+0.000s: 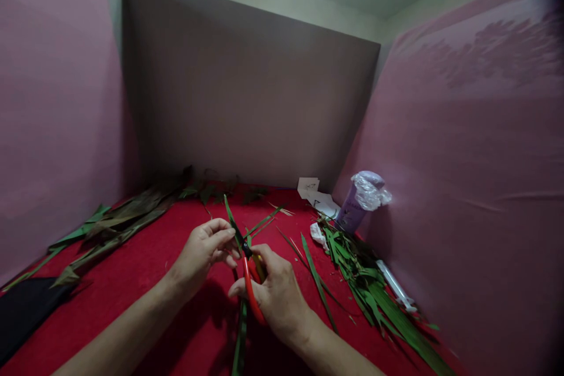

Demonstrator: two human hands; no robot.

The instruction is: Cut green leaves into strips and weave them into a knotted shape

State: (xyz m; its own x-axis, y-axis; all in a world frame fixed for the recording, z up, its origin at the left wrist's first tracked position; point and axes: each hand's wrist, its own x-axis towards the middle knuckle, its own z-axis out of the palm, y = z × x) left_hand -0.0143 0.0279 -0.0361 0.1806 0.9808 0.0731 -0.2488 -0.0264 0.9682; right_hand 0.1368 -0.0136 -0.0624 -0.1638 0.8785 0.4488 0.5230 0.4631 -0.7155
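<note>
My left hand (205,249) pinches a narrow green leaf strip (230,215) that rises between both hands. My right hand (277,294) is closed around red-handled scissors (251,291), whose dark blades meet the leaf near my left fingertips. The long lower part of the leaf (240,341) hangs down toward the front edge of the red cloth (145,270).
A heap of dry brownish and green leaves (114,223) lies at the left back. Cut green leaf strips (365,282) are piled at the right beside a purple cup (356,202) covered with plastic, white paper scraps (315,194) and a clear tube (394,285). Pink and grey panels wall the space. A black object (22,311) lies front left.
</note>
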